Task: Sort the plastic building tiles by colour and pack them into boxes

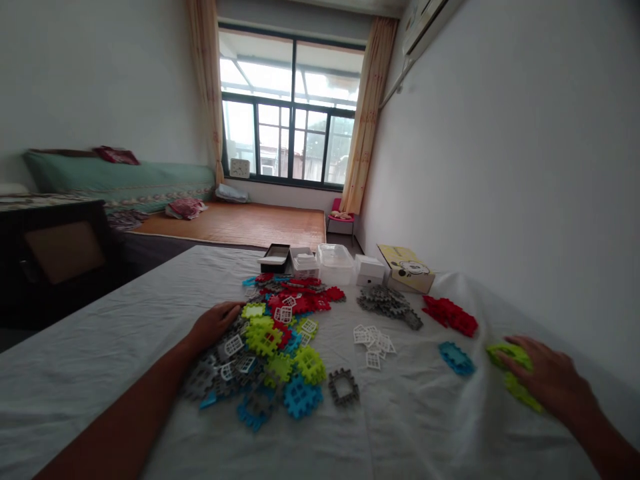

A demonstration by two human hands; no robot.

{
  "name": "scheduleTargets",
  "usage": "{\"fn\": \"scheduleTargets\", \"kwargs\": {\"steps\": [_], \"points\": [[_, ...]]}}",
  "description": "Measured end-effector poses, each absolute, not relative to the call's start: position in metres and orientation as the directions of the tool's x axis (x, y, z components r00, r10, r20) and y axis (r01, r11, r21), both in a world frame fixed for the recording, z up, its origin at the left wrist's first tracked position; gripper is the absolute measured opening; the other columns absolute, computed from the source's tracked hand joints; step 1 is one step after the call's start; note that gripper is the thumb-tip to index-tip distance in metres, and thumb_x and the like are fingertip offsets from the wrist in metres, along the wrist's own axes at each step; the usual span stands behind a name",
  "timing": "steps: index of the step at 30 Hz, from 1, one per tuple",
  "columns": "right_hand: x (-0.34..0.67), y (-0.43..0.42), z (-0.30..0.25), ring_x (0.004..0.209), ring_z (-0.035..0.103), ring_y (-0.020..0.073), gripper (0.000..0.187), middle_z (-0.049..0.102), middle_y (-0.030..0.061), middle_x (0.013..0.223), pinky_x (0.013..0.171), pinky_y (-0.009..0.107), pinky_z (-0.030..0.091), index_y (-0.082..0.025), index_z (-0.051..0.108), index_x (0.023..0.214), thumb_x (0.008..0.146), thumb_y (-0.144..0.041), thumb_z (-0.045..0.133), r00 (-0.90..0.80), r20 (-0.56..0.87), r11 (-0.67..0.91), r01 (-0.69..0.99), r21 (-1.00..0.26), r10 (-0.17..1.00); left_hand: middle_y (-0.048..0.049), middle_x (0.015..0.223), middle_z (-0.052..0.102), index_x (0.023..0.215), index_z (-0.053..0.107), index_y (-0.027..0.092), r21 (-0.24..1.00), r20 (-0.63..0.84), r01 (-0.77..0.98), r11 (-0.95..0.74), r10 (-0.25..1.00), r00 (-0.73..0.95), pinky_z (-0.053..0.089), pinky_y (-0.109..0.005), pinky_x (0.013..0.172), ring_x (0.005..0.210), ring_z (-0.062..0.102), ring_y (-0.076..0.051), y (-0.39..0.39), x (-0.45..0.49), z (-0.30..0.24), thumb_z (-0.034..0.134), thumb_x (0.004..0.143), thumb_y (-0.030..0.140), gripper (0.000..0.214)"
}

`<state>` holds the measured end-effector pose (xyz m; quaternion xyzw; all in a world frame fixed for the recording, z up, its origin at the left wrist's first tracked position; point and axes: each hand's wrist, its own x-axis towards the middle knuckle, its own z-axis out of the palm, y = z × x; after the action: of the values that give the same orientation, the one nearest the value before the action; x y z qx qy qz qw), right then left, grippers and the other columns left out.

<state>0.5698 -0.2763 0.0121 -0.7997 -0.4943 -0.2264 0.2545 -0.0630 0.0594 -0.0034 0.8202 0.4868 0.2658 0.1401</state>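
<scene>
A mixed pile of toothed plastic building panels [265, 339] in lime green, blue, grey and red, with white window pieces among them, lies in the middle of the table. My left hand [219, 325] rests at its left side, fingers stretched out towards the pile and apparently holding nothing. Far to the right, my right hand [550, 377] has its fingers closed on a lime green panel [510, 355]. Just below that, another lime green panel [523, 392] is partly covered by the hand. A blue panel [457, 358] lies left of the right hand.
Separate groups of red panels [450, 315], grey panels [387, 303] and white window pieces [373, 343] lie right of the pile. One grey square frame [344, 402] sits near the front. Behind stand a clear plastic bin [335, 263], small boxes and a yellow box [406, 268] near the wall.
</scene>
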Motion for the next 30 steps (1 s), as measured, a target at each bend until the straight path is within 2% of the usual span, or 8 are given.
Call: {"fn": "scheduleTargets", "kwargs": {"steps": [4,7,10,14,20,24,27,30], "points": [[0.428,-0.201,0.045,0.104,0.059,0.0263,0.042,0.066,0.011,0.111,0.092,0.044,0.044,-0.021,0.062,0.109,0.08,-0.048,0.05,0.084,0.427,0.061,0.948,-0.314,0.9,-0.0044,0.112,0.068,0.111,0.066,0.021,0.5,0.303,0.713,-0.493,0.87,0.389,0.044,-0.03,0.092,0.106,0.06,-0.023,0.057,-0.063,-0.004,0.034,0.083,0.053,0.053],[0.325,-0.167,0.055,0.103,0.06,0.0226,0.038,0.065,0.0082,0.112,0.09,0.037,0.047,-0.022,0.06,0.115,0.081,-0.039,0.055,-0.219,0.303,0.335,0.845,-0.417,0.928,-0.0043,0.112,0.068,0.111,0.066,0.021,0.508,0.313,0.692,-0.513,0.858,0.407,0.044,-0.03,0.092,0.105,0.06,-0.022,0.057,-0.064,-0.005,0.035,0.084,0.053,0.052],[0.264,-0.151,0.054,0.111,0.055,0.0226,0.052,0.062,0.0028,0.12,0.095,0.036,0.045,-0.029,0.052,0.125,0.075,-0.037,0.065,-0.398,0.246,0.467,0.769,-0.437,0.884,-0.0043,0.111,0.069,0.111,0.066,0.021,0.518,0.313,0.684,-0.515,0.857,0.408,0.044,-0.029,0.092,0.104,0.061,-0.022,0.057,-0.065,-0.005,0.035,0.084,0.052,0.052],[0.241,-0.14,0.052,0.114,0.054,0.0211,0.06,0.057,-0.0032,0.128,0.097,0.029,0.043,-0.038,0.048,0.128,0.072,-0.029,0.069,-0.487,0.217,0.531,0.735,-0.422,0.846,-0.0047,0.112,0.068,0.111,0.066,0.02,0.512,0.307,0.69,-0.512,0.859,0.409,0.044,-0.029,0.092,0.105,0.06,-0.021,0.055,-0.064,-0.003,0.035,0.084,0.052,0.052],[0.25,-0.143,0.058,0.107,0.058,0.0213,0.048,0.063,-0.0041,0.115,0.092,0.028,0.046,-0.038,0.055,0.118,0.072,-0.041,0.069,-0.334,0.29,0.433,0.796,-0.422,0.897,-0.0055,0.114,0.067,0.112,0.065,0.018,0.51,0.283,0.699,-0.502,0.865,0.415,0.044,-0.029,0.093,0.106,0.06,-0.022,0.053,-0.063,0.002,0.034,0.084,0.053,0.054],[0.291,-0.16,0.059,0.103,0.059,0.0221,0.045,0.065,0.0015,0.11,0.091,0.029,0.047,-0.03,0.057,0.116,0.076,-0.048,0.063,-0.181,0.316,0.312,0.845,-0.435,0.931,-0.0042,0.116,0.066,0.113,0.065,0.02,0.517,0.279,0.69,-0.507,0.862,0.424,0.043,-0.029,0.094,0.108,0.059,-0.022,0.058,-0.066,0.0,0.034,0.083,0.056,0.056],[0.362,-0.182,0.052,0.099,0.06,0.0231,0.049,0.066,0.007,0.108,0.088,0.033,0.048,-0.022,0.058,0.115,0.077,-0.053,0.058,0.025,0.337,0.121,0.907,-0.404,0.941,-0.0029,0.115,0.067,0.113,0.065,0.021,0.51,0.279,0.696,-0.505,0.863,0.421,0.044,-0.028,0.093,0.107,0.06,-0.023,0.065,-0.067,-0.004,0.034,0.082,0.058,0.057],[0.459,-0.22,0.038,0.099,0.059,0.0282,0.055,0.065,0.0106,0.106,0.09,0.043,0.046,-0.018,0.06,0.11,0.073,-0.059,0.057,0.27,0.44,-0.171,0.953,-0.251,0.856,-0.0021,0.114,0.068,0.112,0.066,0.022,0.495,0.282,0.711,-0.5,0.866,0.413,0.046,-0.027,0.09,0.105,0.061,-0.023,0.069,-0.068,-0.005,0.035,0.081,0.058,0.057]]}}
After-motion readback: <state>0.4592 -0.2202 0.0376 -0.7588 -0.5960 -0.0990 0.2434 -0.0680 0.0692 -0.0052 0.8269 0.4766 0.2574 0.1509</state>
